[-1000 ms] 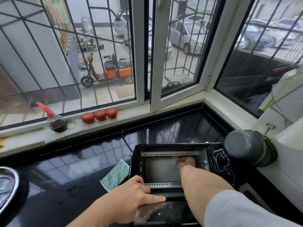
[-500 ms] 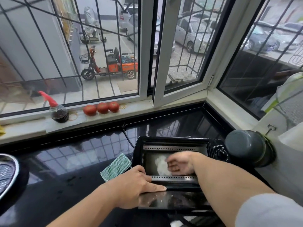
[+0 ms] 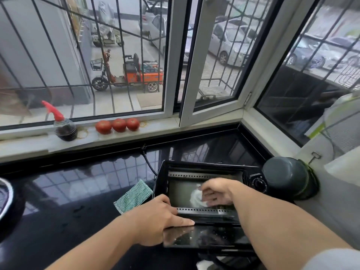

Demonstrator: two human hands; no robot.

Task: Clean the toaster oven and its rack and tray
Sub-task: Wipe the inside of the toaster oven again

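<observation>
A glossy black counter (image 3: 81, 191) runs under barred corner windows that look out on parked cars and an orange three-wheeler. On the pale sill (image 3: 116, 137) stand a squat clear bottle (image 3: 65, 128) with a red spout, holding a dark liquid, and three tomatoes (image 3: 117, 125) in a touching row. A dark green pot (image 3: 288, 177) lies on its side against the right wall, its bottom toward the camera, so its inside cannot be seen. The toaster oven (image 3: 206, 193) sits on the counter near the right corner, just beside that pot, with its glass door (image 3: 204, 237) folded down flat toward the viewer; the cavity holds a white cloth (image 3: 195, 197) against the back wall. The right hand (image 3: 216, 193) reaches into the cavity from the right, forearm angled down across the door, fingers bent over the cloth; it is motion-blurred, but it appears to be pressing and gripping the cloth. The left hand (image 3: 157, 219) rests palm down at the oven's left front corner, fingers straight and together, fingertips on the edge where the door hinges. A green-and-white striped rag (image 3: 133, 196) lies on the counter just left of the oven. A chrome-rimmed vessel (image 3: 6, 201) shows at the far left edge.
</observation>
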